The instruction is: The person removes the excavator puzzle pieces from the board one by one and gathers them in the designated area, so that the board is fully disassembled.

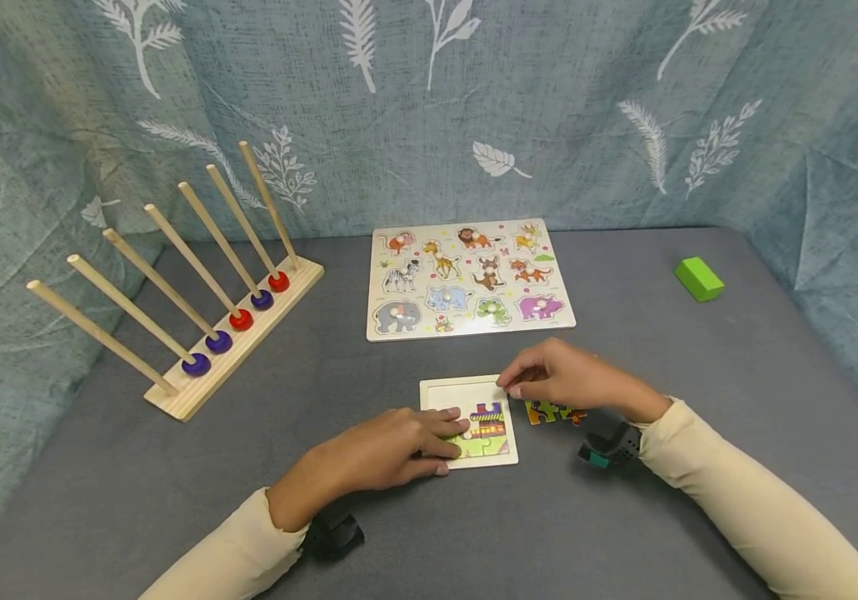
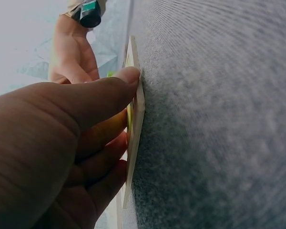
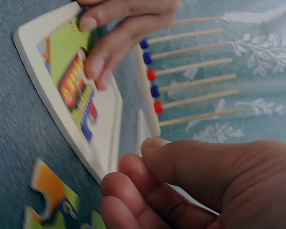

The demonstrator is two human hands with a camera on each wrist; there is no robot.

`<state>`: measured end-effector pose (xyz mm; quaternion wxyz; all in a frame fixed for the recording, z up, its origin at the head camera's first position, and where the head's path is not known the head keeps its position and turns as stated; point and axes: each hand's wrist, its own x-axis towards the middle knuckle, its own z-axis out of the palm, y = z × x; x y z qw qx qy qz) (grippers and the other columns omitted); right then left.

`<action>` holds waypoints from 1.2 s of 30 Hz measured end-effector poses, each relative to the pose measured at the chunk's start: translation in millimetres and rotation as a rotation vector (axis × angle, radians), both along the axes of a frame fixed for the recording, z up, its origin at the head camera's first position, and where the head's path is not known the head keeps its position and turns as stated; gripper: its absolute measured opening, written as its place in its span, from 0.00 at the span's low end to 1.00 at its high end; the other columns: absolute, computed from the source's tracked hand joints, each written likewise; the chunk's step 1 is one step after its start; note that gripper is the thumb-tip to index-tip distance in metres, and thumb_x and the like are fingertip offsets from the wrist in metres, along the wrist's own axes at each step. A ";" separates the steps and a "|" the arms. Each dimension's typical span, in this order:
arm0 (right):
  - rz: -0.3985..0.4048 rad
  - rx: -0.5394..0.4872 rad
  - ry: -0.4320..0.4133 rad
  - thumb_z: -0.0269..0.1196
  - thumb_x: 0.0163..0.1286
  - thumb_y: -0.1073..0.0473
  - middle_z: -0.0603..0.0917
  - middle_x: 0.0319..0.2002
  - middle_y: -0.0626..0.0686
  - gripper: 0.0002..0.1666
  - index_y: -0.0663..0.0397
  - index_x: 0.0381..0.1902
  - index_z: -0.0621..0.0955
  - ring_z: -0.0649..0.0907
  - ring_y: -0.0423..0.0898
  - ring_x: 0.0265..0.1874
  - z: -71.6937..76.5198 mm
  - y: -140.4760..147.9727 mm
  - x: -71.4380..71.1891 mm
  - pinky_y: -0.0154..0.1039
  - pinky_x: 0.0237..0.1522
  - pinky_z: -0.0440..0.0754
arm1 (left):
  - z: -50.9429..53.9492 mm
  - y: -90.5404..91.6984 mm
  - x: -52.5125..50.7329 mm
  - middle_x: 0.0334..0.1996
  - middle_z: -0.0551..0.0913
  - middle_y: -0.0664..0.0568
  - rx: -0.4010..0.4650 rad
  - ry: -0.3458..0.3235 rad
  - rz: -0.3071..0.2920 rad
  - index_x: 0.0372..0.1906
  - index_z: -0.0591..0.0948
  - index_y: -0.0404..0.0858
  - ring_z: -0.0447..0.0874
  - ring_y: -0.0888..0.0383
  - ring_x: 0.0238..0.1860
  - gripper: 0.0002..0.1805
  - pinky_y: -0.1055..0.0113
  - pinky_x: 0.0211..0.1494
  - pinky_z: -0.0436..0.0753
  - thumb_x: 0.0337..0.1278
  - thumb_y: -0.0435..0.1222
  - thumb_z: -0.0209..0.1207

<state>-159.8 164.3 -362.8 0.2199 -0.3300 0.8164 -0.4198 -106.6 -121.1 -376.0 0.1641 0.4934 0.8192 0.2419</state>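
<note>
A small wooden puzzle tray (image 1: 466, 390) lies flat, with several joined pieces (image 1: 487, 427) in its lower right part showing a colourful vehicle on green. My left hand (image 1: 391, 446) rests on the tray's left side, fingers extended over the pieces; in the left wrist view the thumb (image 2: 126, 76) touches the tray's edge. At the upper right corner hovers or touches my right hand (image 1: 567, 375), its fingers loosely bent. No piece shows between thumb and fingertips in the right wrist view. Loose jigsaw pieces (image 1: 549, 412) lie under that hand, partly hidden.
Behind the tray lies an animal peg puzzle board (image 1: 470, 279). A wooden rack (image 1: 226, 350) with upright rods and red and blue beads stands at left. One green block (image 1: 699, 278) sits at the far right. A patterned curtain (image 1: 429, 117) hangs along the back.
</note>
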 end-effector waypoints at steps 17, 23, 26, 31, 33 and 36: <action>0.036 -0.040 -0.048 0.61 0.69 0.68 0.86 0.43 0.54 0.10 0.64 0.45 0.85 0.85 0.44 0.43 -0.5 -16.1 1.3 0.36 0.46 0.82 | -0.4 0.4 0.4 0.63 0.74 0.50 -0.003 0.014 0.007 0.53 0.85 0.38 0.65 0.56 0.69 0.15 0.59 0.67 0.68 0.65 0.39 0.61; 0.058 -0.031 -0.070 0.60 0.70 0.68 0.86 0.43 0.54 0.10 0.64 0.47 0.84 0.85 0.43 0.42 -0.5 -19.3 0.7 0.36 0.46 0.82 | 0.4 0.4 1.0 0.63 0.74 0.50 -0.003 0.018 0.009 0.53 0.85 0.38 0.65 0.56 0.68 0.15 0.59 0.67 0.67 0.65 0.38 0.61; 0.063 -0.022 -0.075 0.60 0.70 0.68 0.86 0.43 0.53 0.11 0.63 0.47 0.84 0.84 0.43 0.43 -0.9 -20.5 0.2 0.37 0.46 0.82 | 0.1 0.3 1.2 0.63 0.75 0.49 0.002 0.023 0.006 0.53 0.85 0.38 0.65 0.56 0.68 0.15 0.59 0.67 0.67 0.65 0.38 0.61; 0.078 -0.012 -0.078 0.61 0.71 0.65 0.86 0.43 0.52 0.11 0.62 0.48 0.84 0.84 0.42 0.42 -3.5 -22.3 -1.3 0.37 0.45 0.82 | -0.1 0.0 1.7 0.63 0.75 0.49 0.008 0.028 0.002 0.53 0.85 0.37 0.66 0.56 0.68 0.15 0.60 0.67 0.67 0.65 0.38 0.61; 0.081 -0.010 -0.076 0.61 0.71 0.65 0.86 0.43 0.52 0.11 0.62 0.48 0.84 0.84 0.42 0.42 -4.3 -23.0 -1.6 0.37 0.44 0.82 | -0.2 -0.1 1.8 0.63 0.75 0.50 0.005 0.031 0.002 0.53 0.85 0.37 0.66 0.56 0.68 0.15 0.60 0.67 0.67 0.65 0.38 0.61; 0.079 -0.007 -0.076 0.61 0.70 0.66 0.86 0.44 0.53 0.11 0.62 0.48 0.84 0.84 0.42 0.42 -3.7 -23.9 -1.6 0.36 0.43 0.82 | -0.6 -0.2 1.8 0.63 0.75 0.50 0.004 0.033 0.002 0.53 0.85 0.38 0.65 0.56 0.68 0.15 0.60 0.67 0.67 0.65 0.38 0.61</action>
